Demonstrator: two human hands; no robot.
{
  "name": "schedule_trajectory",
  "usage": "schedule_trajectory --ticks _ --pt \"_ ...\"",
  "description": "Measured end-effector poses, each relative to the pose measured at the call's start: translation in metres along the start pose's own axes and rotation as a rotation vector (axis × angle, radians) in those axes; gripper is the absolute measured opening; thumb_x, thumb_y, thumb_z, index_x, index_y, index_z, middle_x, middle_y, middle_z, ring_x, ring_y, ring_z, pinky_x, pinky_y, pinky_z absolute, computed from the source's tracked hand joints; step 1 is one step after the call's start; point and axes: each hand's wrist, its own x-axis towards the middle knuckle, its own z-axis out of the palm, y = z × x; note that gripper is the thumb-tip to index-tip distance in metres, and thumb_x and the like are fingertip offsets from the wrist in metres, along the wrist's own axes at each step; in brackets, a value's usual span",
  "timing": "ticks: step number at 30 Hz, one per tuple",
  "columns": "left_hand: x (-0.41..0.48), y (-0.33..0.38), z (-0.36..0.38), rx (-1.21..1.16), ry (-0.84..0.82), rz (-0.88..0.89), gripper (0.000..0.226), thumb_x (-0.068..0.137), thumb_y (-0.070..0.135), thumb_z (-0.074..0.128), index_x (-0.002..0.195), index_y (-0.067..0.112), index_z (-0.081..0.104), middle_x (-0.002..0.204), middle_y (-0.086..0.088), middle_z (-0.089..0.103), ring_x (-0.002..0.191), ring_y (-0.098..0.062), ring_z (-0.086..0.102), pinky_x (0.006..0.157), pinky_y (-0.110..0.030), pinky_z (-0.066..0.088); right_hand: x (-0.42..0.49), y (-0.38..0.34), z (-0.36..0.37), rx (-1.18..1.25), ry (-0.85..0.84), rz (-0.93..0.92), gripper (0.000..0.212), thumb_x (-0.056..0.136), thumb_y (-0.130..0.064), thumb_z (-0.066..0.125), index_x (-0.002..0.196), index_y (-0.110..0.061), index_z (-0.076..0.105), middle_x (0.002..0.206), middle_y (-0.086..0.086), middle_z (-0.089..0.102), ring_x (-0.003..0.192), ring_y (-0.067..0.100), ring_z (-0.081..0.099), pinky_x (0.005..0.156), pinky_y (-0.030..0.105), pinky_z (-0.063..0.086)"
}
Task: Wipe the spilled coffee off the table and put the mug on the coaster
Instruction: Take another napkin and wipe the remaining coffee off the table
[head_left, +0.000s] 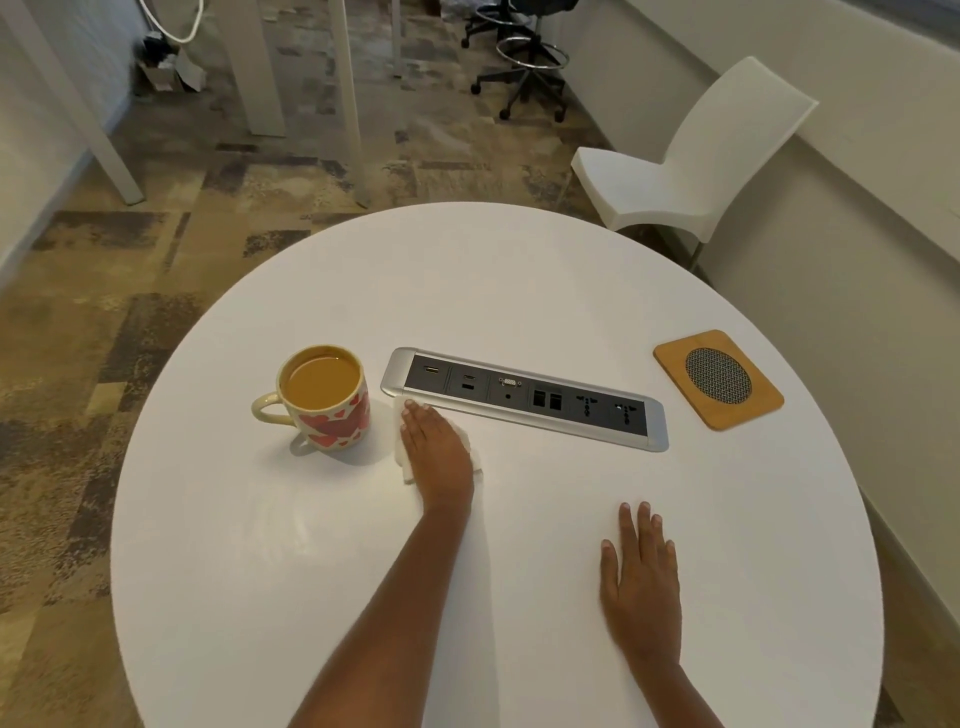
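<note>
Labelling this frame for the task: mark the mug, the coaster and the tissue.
mug (335, 423), head view, on its heart-patterned side wall.
coaster (718, 376), head view, on its central mesh disc.
tissue (401, 460), head view, on its exposed white edge.

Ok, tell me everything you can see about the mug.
The mug is cream, ceramic-looking, printed with red hearts, its loop handle pointing left. It stands upright, nearly full of milky coffee, on the white table left of the socket panel, not on the coaster far right. Nothing touches it; the left hand pressing a tissue lies just right of it.
</note>
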Motion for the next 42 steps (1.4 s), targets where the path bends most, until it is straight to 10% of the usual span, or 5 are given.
schedule_trajectory --ticks 7,15,20,28,42 --pt "-0.055 0.038 0.013 0.189 -0.096 0.37 0.032 0.088 0.048 0.031 0.1 0.056 0.06 0.096 0.047 0.059 0.098 0.03 0.046 0.102 0.001 0.011 0.0 0.0 -0.001 -0.001 0.026 -0.022 0.074 0.083 -0.046 0.007 0.143 -0.01 0.03 0.153 0.013 0.026 0.143 0.03 0.022 0.117 0.043 0.018" --pt "-0.07 0.031 0.013 0.42 -0.142 1.102 0.058 0.093 0.009 0.036 0.143 0.0 0.009 0.155 -0.018 0.011 0.144 -0.027 0.009 0.118 -0.034 0.005 0.0 0.002 -0.002 -0.007 0.012 -0.043 0.071 0.085 -0.045 0.007 0.143 -0.009 0.028 0.153 0.014 0.024 0.144 0.031 0.021 0.117 0.042 0.017" --pt "-0.062 -0.015 -0.015 0.291 -0.034 0.91 0.069 0.041 0.028 0.083 0.106 0.01 0.069 0.114 -0.003 0.069 0.108 -0.014 0.064 0.09 -0.024 0.052 -0.002 0.0 -0.004 0.022 -0.007 -0.029 0.06 0.089 -0.033 0.023 0.143 -0.008 0.03 0.153 0.016 0.025 0.144 0.032 0.021 0.118 0.044 0.017" --pt "-0.079 -0.102 -0.034 0.118 0.121 0.582 0.052 0.074 0.015 0.038 0.122 0.001 0.054 0.126 -0.018 0.057 0.126 -0.024 0.046 0.113 -0.02 0.0 -0.005 -0.001 -0.007 0.028 -0.023 -0.035 0.057 0.093 -0.036 0.023 0.141 -0.005 0.031 0.152 0.019 0.027 0.142 0.035 0.023 0.117 0.047 0.019" --pt "-0.135 -0.085 -0.028 0.036 0.159 -0.087 0.045 0.072 0.0 0.066 0.115 -0.011 0.057 0.116 -0.045 0.051 0.104 -0.056 0.055 0.085 -0.059 0.047 -0.012 0.001 -0.011 0.124 -0.145 -0.088 0.051 0.1 -0.023 0.031 0.146 -0.01 0.016 0.158 0.009 0.009 0.147 0.023 0.004 0.12 0.036 0.002"
